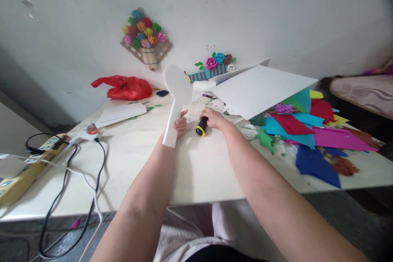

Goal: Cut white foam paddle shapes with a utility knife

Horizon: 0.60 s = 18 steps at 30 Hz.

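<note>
My left hand (181,125) is closed around the handle of a white paddle-shaped cutout (179,84), which looks like foam board. The cutout stands upright above the table, its round end on top. To the right, my right hand (212,117) is closed on a black tool with a yellow end (202,127). That tool rests at table level with its yellow end towards me, and my fingers hide its far part. A gap of bare tabletop separates the two hands.
White boards (260,90) lean at the back right beside coloured sheets (291,127). A red plastic bag (129,87), scissors (162,93) and white pieces (121,112) lie back left. Cables run from a power strip (33,168) over the table's left front edge. Paper flowers (143,30) hang on the wall.
</note>
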Available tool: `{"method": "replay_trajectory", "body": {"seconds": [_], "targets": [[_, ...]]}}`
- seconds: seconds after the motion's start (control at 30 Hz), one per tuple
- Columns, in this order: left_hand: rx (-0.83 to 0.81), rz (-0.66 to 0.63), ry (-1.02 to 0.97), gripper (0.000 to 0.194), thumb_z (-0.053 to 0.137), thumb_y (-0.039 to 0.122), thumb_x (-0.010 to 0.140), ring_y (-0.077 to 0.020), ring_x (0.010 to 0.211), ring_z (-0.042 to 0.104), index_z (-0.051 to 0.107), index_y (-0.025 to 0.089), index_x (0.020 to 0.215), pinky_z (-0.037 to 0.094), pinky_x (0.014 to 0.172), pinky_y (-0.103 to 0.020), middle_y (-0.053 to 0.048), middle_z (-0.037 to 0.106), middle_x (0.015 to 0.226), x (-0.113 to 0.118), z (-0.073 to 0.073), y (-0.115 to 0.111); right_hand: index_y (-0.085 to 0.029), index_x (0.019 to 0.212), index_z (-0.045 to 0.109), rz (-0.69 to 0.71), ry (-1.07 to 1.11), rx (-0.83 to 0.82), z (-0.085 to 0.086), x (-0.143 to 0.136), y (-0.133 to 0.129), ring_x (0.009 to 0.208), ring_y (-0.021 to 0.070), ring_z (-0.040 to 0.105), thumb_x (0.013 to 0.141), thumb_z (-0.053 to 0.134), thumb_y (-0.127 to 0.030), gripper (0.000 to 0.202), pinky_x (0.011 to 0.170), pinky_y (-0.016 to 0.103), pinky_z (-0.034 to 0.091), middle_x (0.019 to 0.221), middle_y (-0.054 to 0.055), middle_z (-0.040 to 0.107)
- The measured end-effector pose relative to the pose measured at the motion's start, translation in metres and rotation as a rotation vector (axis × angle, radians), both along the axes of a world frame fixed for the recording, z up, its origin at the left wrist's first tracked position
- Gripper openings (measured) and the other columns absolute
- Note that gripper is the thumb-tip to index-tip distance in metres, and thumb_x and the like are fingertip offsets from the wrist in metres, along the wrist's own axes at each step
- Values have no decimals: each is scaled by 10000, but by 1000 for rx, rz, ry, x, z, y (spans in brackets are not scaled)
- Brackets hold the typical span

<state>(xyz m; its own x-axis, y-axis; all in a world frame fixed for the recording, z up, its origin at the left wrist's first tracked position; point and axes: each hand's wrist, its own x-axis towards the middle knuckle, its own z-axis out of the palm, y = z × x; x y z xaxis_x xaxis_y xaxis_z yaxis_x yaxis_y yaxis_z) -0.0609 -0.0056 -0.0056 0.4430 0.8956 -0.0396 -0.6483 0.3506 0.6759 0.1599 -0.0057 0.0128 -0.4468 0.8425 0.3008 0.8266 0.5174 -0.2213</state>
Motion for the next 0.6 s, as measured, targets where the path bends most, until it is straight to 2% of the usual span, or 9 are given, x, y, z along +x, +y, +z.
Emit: {"method": "replay_trajectory", "body": {"seconds": [0.13,0.37,0.5,0.6], "targets": [[-31,-68,-11,430,228,169,1019,-38,311,244,657,131,1017,153,304,-134,85,276,463,-1,4,-3,-192,956,682,17,36,47,0,-1,-1,983,210,574,691,488,11,385,868,312,438,1076,68,658],[-27,26,0,432,206,135,1006,-48,312,272,634,121,950,184,309,-134,74,314,449,5,18,-19,-191,976,576,-104,199,145,-14,-3,6,871,213,569,721,531,-87,279,759,318,439,1032,86,620],[7,163,115,430,230,253,1029,-51,304,267,606,131,860,178,304,-144,75,322,424,12,26,-24,-202,938,552,-84,485,222,-17,-8,14,920,213,563,672,556,-128,276,792,327,455,1034,81,605],[30,280,223,392,315,390,1017,-48,299,260,577,151,849,168,311,-150,92,304,402,16,25,-21,-213,845,545,-124,819,156,-16,-13,18,851,189,555,670,575,-212,177,782,319,468,899,38,611]]}}
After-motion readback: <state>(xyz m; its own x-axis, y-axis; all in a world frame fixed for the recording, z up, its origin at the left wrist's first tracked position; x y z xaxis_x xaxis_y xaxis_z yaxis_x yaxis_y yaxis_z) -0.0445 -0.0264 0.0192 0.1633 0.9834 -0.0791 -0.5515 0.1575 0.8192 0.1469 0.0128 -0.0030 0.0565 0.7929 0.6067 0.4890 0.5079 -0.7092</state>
